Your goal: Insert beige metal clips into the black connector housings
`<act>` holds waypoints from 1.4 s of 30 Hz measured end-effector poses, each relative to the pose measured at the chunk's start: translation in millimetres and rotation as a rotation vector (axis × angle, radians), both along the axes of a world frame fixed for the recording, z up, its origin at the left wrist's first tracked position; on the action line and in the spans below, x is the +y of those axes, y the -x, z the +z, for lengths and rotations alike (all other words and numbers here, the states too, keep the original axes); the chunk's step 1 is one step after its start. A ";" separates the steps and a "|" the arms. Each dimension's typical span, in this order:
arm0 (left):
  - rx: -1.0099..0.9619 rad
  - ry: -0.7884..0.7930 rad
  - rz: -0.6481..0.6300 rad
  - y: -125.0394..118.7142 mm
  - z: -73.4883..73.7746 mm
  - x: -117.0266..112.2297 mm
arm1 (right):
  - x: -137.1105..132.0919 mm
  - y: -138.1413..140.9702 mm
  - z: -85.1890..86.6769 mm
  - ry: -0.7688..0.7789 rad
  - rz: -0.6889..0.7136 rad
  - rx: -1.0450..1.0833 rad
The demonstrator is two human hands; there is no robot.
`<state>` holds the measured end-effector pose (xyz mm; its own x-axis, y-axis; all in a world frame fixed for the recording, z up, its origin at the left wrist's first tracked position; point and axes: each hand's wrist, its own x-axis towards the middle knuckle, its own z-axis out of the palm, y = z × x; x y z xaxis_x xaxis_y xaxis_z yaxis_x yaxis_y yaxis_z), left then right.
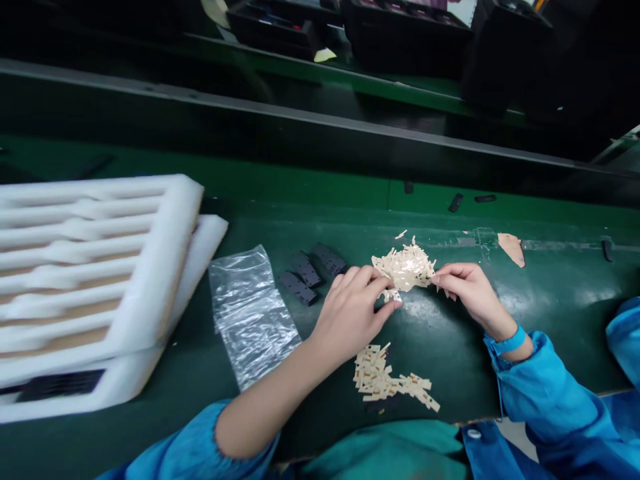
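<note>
A heap of small cream-coloured flat pieces (406, 265) lies on the green work surface (465, 360). My left hand (354, 308) reaches to the heap's near left side, its thumb and fingers curled around some of the pale pieces. At the heap's right edge, my right hand (467, 287) pinches with thumb and forefinger; whatever is between the tips is too small to make out. A second pile of small cream strips with brownish marks (375, 373) spreads out nearer to my body. Several dark flat parts (305, 268) lie just left of my left hand.
A clear plastic bag (253, 307) lies flat beside the dark parts. White foam trays (145, 267) are stacked at the left. Small black pieces (455, 203) and a tan scrap (511, 249) lie farther back. Behind runs a raised ledge (300, 113) with dark bins (405, 40). A blue sleeve (625, 340) shows at right.
</note>
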<state>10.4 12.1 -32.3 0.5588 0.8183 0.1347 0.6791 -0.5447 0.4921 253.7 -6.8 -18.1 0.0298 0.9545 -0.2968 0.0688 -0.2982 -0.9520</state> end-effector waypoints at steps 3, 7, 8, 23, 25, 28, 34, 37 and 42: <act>0.012 0.024 0.017 -0.3 -1.8 -2.4 | -0.2 0.3 1.8 0.012 0.008 0.006; -0.002 0.081 0.020 -0.6 -1.7 -1.7 | 0.0 0.5 3.1 0.018 0.016 0.008; -0.015 0.092 0.014 -0.6 -1.6 -1.4 | 0.0 0.7 3.2 0.020 0.014 0.005; -0.096 0.064 -0.109 5.2 -0.2 7.8 | -0.7 0.9 -0.5 0.014 0.044 -0.003; -0.175 0.067 -0.090 5.6 3.7 10.4 | -0.5 0.2 -1.2 0.010 0.043 -0.003; -0.318 0.135 0.010 10.1 13.4 10.7 | 0.7 -2.6 -2.6 -0.003 0.027 0.005; -0.137 0.430 -0.258 20.8 26.6 -22.9 | -2.2 -4.0 -8.0 0.049 0.041 0.137; -0.005 0.262 -0.281 24.2 22.8 -36.5 | -7.5 10.2 -13.0 0.190 0.119 0.388; 0.147 -0.005 -0.166 26.2 11.9 -21.8 | -1.1 33.3 -19.5 0.187 0.167 0.514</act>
<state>-15.7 -9.7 -20.3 0.7000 0.7127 0.0456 0.6438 -0.6575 0.3914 220.4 -7.9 -37.7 -0.3097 0.8639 -0.3973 -0.3284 -0.4893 -0.8079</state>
